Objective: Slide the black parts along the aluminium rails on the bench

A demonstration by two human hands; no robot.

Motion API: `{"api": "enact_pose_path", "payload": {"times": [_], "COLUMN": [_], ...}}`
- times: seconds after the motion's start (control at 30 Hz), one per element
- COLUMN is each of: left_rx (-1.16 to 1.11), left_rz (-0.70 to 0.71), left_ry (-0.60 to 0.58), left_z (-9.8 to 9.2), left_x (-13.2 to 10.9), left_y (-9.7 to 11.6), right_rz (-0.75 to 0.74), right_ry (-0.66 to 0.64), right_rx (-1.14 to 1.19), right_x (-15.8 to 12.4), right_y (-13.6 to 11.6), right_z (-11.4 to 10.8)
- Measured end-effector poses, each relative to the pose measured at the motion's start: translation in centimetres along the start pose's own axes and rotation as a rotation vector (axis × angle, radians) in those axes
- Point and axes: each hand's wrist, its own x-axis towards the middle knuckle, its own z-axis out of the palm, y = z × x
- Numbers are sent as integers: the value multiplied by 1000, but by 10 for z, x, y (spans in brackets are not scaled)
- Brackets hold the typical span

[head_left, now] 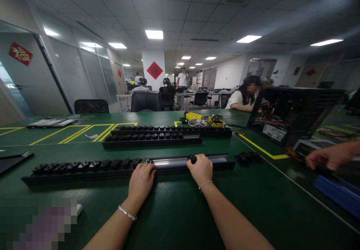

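The right hand [201, 168] pinches one black piece [192, 158] at the near rail [168, 162], whose long axis runs sideways; its bright bare stretch lies between right and left hand [142, 178]. The left rests at the end of a row of roughly ten parts [104, 163], its grip unclear. Two more rails [194, 141] lie beyond both hands.

Computer case [292, 113] (open-sided), red wall diamond [154, 70]
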Motion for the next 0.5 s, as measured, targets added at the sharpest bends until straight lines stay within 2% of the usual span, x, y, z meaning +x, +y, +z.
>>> {"api": "enact_pose_path", "payload": {"times": [0.5], "left_rx": [-30], "left_rz": [1], "left_ry": [6], "left_z": [0], "left_x": [0], "left_y": [0], "right_rz": [37], "right_ry": [15], "right_rx": [-10], "right_x": [1], "right_y": [5], "right_z": [-5]}}
